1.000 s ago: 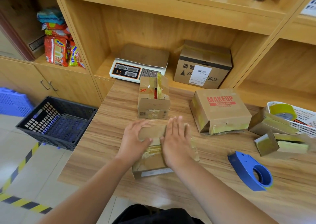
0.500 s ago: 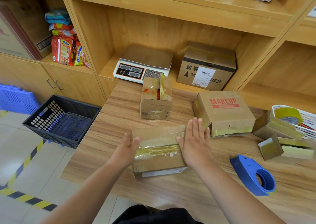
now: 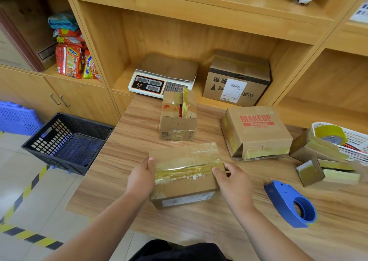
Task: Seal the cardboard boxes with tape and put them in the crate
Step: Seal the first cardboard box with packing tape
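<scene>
Label on near face of taped box [image 3: 185, 173]: blurred, unreadable.
Left hand [image 3: 140, 178]: fingers hidden behind the box's side, only the thumb shows.
Right of the grip, small open box [image 3: 328, 174]: smeared by blur.
Far right, white basket [image 3: 354, 139]: cut by frame edge.
Far left, blue bin [image 3: 16, 117]: cut off.

A brown box [image 3: 185, 185] with yellow tape [image 3: 185, 170] sits between the fingers [image 3: 218, 171]. Right of them is a blue tape holder [image 3: 286, 201]; left, a black crate [image 3: 53, 133].

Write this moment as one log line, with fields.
left hand: holds taped brown cardboard box, left side | right hand: holds its right side | black plastic crate: no box seen inside
</scene>
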Demonstrator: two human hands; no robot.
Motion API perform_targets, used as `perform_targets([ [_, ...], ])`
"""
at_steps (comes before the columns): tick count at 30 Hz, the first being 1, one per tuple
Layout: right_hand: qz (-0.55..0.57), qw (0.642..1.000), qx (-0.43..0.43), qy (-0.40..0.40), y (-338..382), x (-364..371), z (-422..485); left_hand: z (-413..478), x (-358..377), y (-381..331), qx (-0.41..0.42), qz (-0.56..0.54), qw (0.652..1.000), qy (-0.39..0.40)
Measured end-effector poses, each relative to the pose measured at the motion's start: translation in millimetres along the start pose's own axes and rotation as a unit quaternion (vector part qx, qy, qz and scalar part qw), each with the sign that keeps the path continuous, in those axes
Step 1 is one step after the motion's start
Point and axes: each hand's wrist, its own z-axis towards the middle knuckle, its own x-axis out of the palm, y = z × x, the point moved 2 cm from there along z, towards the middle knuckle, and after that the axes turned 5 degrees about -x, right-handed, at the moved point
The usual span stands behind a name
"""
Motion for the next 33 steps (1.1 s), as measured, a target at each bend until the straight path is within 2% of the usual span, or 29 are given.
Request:
perform_targets([
  [3,0.02,0.998,-0.017,-0.064,14,-9,10,-2,8,4,-0.028,-0.112,0.992,0.045],
  [6,0.034,0.988,-0.099,-0.118,32,-22,21,-9,29,4,-0.072,-0.22,0.966,0.116],
  [8,0.018,0.979,-0.153,-0.131,38,-25,22,-15,40,6,-0.09,-0.227,0.955,0.167],
  [10,0.013,0.973,-0.198,-0.121,38,-23,21,-15,44,7,-0.074,-0.161,0.967,0.185],
  [12,0.018,0.963,-0.241,-0.116,35,-20,17,-11,37,1,-0.043,-0.1,0.978,0.181],
  [15,-0.031,0.931,-0.346,-0.11,33,-11,4,-10,14,-24,0.015,-0.168,0.967,0.189],
  [17,-0.031,0.911,-0.4,-0.095,28,-1,-6,-13,-2,-45,0.129,-0.176,0.95,0.226],
  [19,0.0,0.904,-0.421,-0.08,21,7,-13,-18,-8,-58,0.242,-0.097,0.926,0.274],
  [22,0.029,0.902,-0.427,-0.048,14,12,-19,-17,-4,-63,0.344,0.099,0.898,0.257],
  [25,0.069,0.925,-0.373,0.003,16,2,-15,-13,3,-62,0.377,0.195,0.873,0.242],
  [27,0.053,0.941,-0.332,0.043,20,-8,-3,-9,6,-60,0.371,0.197,0.874,0.243],
  [29,-0.053,0.948,-0.3,0.087,21,-13,14,-6,7,-61,0.34,0.165,0.89,0.254],
  [31,-0.148,0.943,-0.258,0.147,21,-16,31,-4,8,-64,0.334,0.163,0.892,0.256],
  [33,-0.198,0.931,-0.235,0.195,22,-13,42,-2,9,-69,0.33,0.163,0.893,0.261],
])
